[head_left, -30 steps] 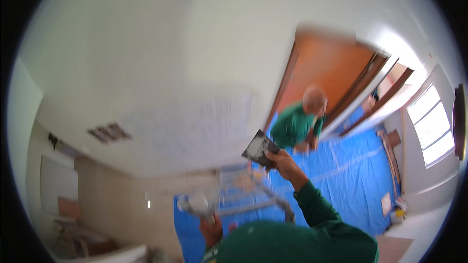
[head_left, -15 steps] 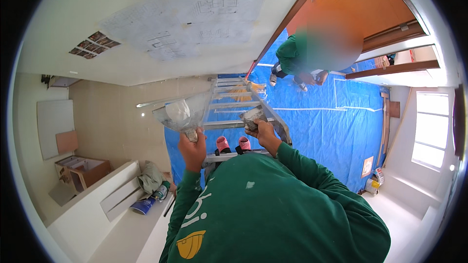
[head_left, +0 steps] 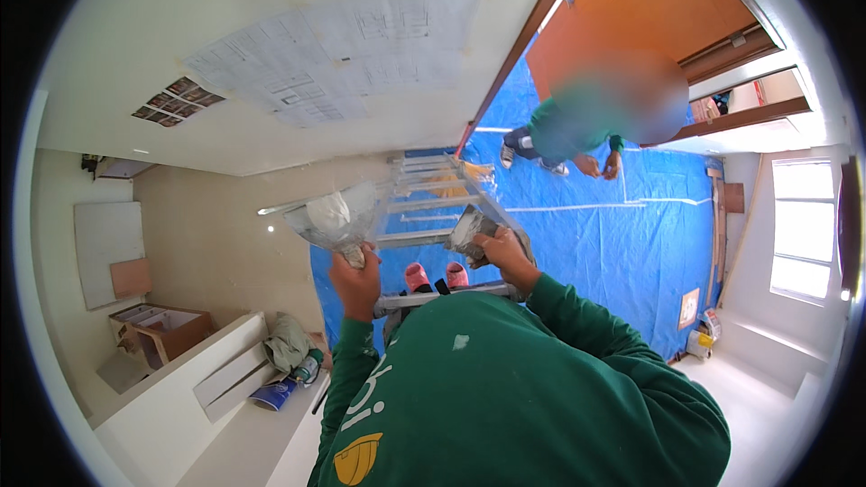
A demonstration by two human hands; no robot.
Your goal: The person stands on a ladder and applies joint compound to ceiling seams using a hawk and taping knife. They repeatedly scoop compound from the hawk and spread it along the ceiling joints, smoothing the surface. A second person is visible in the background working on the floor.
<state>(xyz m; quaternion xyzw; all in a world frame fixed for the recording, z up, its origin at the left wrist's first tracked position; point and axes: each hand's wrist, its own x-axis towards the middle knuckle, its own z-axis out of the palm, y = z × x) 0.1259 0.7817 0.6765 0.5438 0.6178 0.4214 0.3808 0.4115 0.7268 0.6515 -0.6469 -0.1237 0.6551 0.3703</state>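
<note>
**Left hand (head_left: 356, 287) grips a trowel (head_left: 359, 227), right hand (head_left: 507, 252) a scraper (head_left: 465, 227)**

Just left of the frame's middle, the left hand is closed in a fist around the trowel's pale handle. The wide blade fans out above it toward the upper left, a mound of white paste (head_left: 329, 210) on its face.

Right of the middle, the right hand pinches the small, dark scraper. Its thumb lies on the upper face; the fingers beneath are mostly hidden. Pale smears mark the blade, which points left toward the trowel; the two tools are apart.

Behind and between them, a ladder (head_left: 415, 240) runs up the middle of the frame over a blue tarp (head_left: 613, 257). The right wrist overlaps its rail in view; whether they touch, I cannot tell. Pink-toed feet (head_left: 416, 276) show below the tools.

At upper right, a co-worker (head_left: 568, 126) in green stands before an orange door (head_left: 649, 0). Plan sheets (head_left: 316, 59) hang on the wall at upper left.
</note>
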